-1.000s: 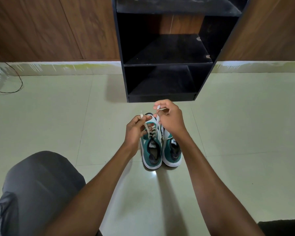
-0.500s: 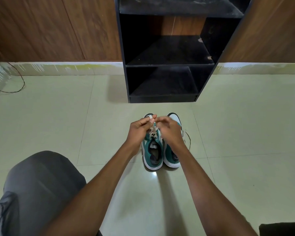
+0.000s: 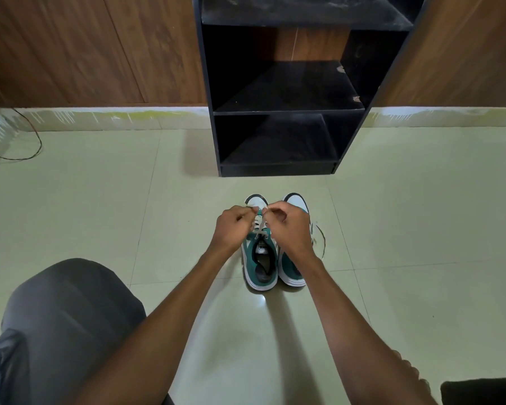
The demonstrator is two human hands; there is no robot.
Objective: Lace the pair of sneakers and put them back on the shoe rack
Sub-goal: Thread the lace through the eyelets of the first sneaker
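Two green-and-white sneakers stand side by side on the tiled floor, toes toward the rack. Over the left sneaker, my left hand and my right hand each pinch an end of its white lace near the toe end. My right hand and forearm cover much of the right sneaker; a loose lace trails from it on the floor. The black shoe rack stands just beyond, its shelves bare.
My knee in grey trousers fills the lower left. A thin dark cable lies on the floor at far left. Wooden panels back the rack, and a dark object sits at the bottom right corner.
My right hand came down from a raised pull toward the left hand. Both hands now sit close together low over the left sneaker's toe end.
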